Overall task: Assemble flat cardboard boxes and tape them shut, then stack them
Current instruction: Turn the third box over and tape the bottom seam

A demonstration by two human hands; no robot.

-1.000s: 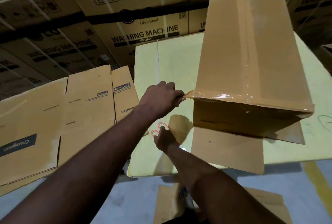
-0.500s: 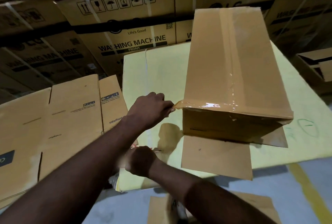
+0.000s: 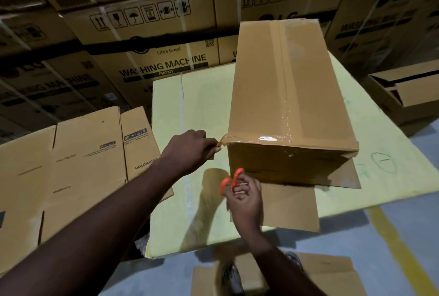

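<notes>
Brown tape (image 3: 223, 143) pinched by left hand (image 3: 190, 151), right hand (image 3: 245, 202) gripping scissors (image 3: 235, 178)

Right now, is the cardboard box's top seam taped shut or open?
Shut: glossy tape runs the length of the cardboard box along its top seam, no gap showing.

Scissors (image 3: 234, 178), blades behind right hand (image 3: 245, 200)

Matt brown cardboard box (image 3: 282, 87), glossy clear tape (image 3: 273, 139) along its seams, matt pale-yellow sheet (image 3: 204, 105), orange plastic scissor handles (image 3: 231, 180)
</notes>
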